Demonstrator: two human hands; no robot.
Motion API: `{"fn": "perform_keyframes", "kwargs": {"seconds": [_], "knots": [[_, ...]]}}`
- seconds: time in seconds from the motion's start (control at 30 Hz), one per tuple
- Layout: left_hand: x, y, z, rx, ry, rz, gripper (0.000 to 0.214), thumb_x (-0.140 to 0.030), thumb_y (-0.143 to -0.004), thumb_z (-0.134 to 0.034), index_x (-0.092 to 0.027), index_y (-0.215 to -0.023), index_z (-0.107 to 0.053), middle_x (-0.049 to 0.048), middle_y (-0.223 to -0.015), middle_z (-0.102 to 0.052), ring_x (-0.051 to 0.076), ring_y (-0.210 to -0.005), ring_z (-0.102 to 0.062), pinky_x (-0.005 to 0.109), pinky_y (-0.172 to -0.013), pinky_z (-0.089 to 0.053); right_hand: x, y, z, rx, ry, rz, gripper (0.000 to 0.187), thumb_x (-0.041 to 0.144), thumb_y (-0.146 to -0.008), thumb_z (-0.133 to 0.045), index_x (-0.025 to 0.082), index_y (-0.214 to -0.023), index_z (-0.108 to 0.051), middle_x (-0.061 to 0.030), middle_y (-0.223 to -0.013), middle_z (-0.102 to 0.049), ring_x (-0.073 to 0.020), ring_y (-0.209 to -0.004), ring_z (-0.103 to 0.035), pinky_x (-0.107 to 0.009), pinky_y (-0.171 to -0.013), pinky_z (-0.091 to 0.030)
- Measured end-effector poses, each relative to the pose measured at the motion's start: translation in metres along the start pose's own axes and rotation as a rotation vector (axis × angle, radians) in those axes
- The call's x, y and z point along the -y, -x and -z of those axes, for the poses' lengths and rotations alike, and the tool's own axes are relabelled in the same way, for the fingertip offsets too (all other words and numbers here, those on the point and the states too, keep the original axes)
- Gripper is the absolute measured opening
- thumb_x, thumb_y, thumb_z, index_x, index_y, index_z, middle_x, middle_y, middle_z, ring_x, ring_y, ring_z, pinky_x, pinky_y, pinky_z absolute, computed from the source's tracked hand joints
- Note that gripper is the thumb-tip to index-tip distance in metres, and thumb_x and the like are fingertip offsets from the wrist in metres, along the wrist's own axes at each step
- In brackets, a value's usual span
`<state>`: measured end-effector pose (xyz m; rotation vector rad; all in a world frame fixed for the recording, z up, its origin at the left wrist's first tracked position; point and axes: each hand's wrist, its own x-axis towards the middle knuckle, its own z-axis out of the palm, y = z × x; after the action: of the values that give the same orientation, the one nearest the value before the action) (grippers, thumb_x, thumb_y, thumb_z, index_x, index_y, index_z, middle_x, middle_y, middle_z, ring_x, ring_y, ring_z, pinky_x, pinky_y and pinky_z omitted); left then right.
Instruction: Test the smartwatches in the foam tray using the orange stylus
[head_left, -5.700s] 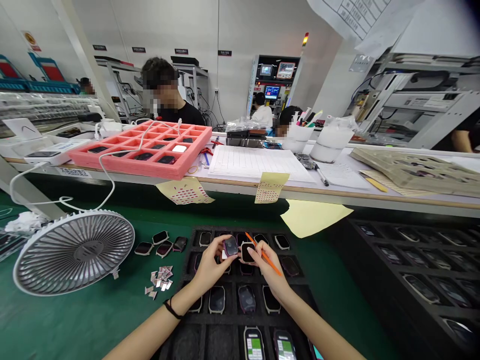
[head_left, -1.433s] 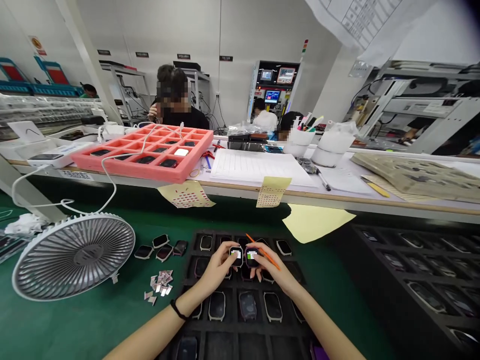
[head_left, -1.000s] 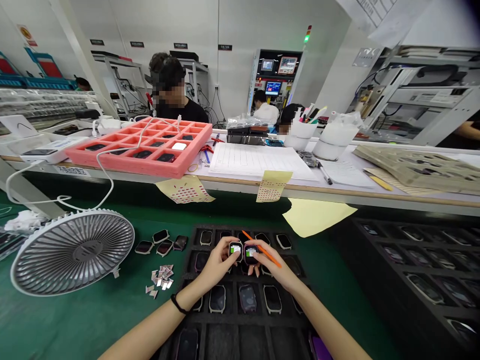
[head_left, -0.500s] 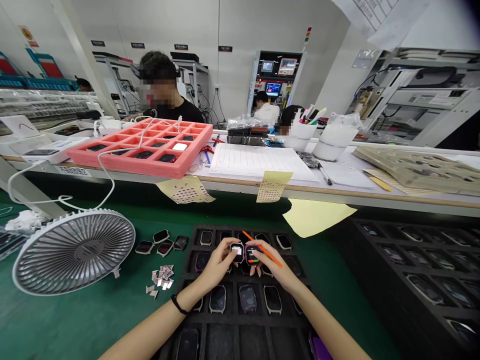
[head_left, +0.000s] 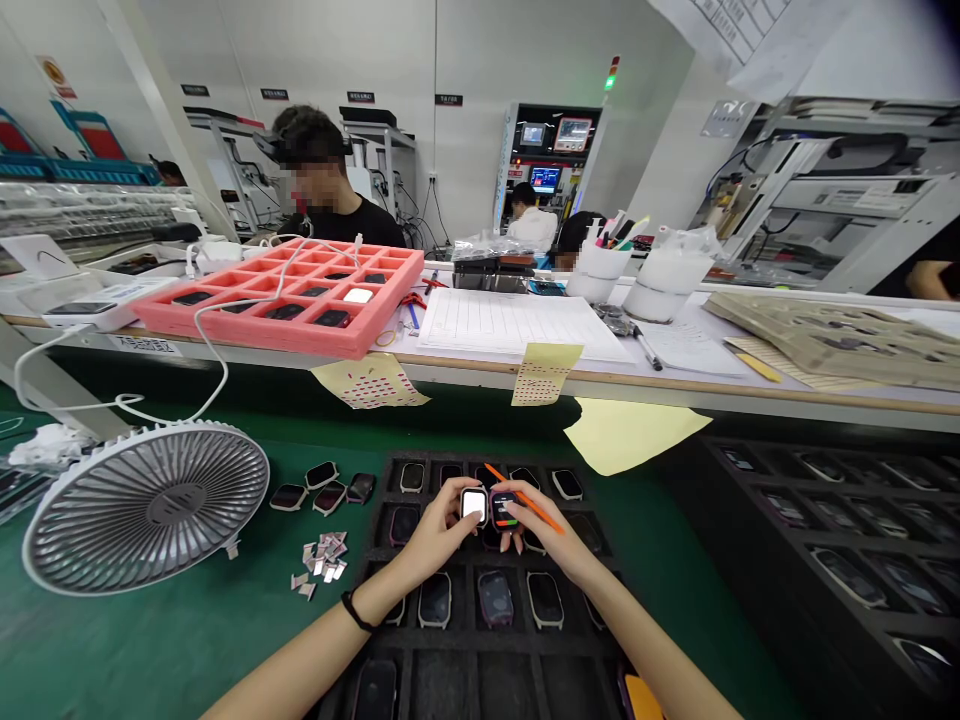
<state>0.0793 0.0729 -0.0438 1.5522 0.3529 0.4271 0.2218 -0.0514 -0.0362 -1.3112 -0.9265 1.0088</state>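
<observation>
My left hand [head_left: 442, 520] is closed on a smartwatch body [head_left: 472, 505] with a blank white lit screen, its thumb at the lower edge of the glass. Right beside it, my right hand [head_left: 541, 522] grips a second smartwatch [head_left: 504, 510] with a dark frame; its screen is lit, with a coloured bar low down. An orange stick, perhaps a pen or pry tool [head_left: 544, 512], lies across the fingers of that same hand. Both watches are held over a black foam tray [head_left: 504, 680] whose pockets hold several strapless watches, one [head_left: 435, 598] just below my left hand.
Loose watches [head_left: 328, 497] and a pile of small metallic pieces [head_left: 322, 560] lie left on the green mat, near a fan [head_left: 150, 505]. A shelf edge [head_left: 480, 375] crosses ahead, carrying a pink foam tray [head_left: 360, 330] and papers. Another black tray [head_left: 757, 560] stands right. A co-worker [head_left: 345, 215] sits opposite.
The left-hand watch's screen has turned from a menu-like display to plain white. A lit screen at the tray's lower right has gone from purple to orange. My hands have barely moved.
</observation>
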Motion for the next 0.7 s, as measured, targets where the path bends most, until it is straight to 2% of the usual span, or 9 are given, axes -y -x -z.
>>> {"fn": "perform_keyframes", "kwargs": {"seconds": [0.13,0.27,0.7], "knots": [[0.0016,-0.0013,0.0025,-0.021,-0.010,-0.006,0.030,-0.040,-0.085,-0.052,-0.019,-0.107,-0.052,0.0029,-0.086,-0.056,0.014,-0.070,-0.054,0.024,-0.059,-0.046,0.0033,0.0014,-0.0008,0.014,0.011,-0.001,0.029,0.041,-0.087,-0.053,0.020,-0.108,-0.054,0.0012,-0.069,-0.060,-0.0154,-0.056,-0.066,-0.023,-0.046,-0.045],[0.0031,-0.0027,0.0040,-0.080,-0.020,0.010,0.032,-0.045,-0.087,-0.047,-0.018,-0.104,-0.055,0.0007,-0.080,-0.055,0.010,-0.056,-0.050,0.020,-0.048,-0.038,0.0013,0.0006,-0.0005,0.020,0.016,0.002,0.029,0.041,-0.087,-0.053,0.020,-0.108,-0.054,0.0010,-0.071,-0.061,-0.0157,-0.057,-0.066,-0.023,-0.046,-0.046],[0.0004,-0.0016,0.0028,-0.069,-0.003,0.028,0.034,-0.048,-0.085,-0.050,-0.019,-0.102,-0.056,0.0013,-0.081,-0.057,0.011,-0.059,-0.051,0.020,-0.048,-0.038,-0.0046,-0.0007,0.0005,0.019,0.001,0.010,0.028,0.041,-0.087,-0.054,0.021,-0.107,-0.055,0.0016,-0.070,-0.060,-0.0151,-0.055,-0.065,-0.023,-0.045,-0.044]]}}
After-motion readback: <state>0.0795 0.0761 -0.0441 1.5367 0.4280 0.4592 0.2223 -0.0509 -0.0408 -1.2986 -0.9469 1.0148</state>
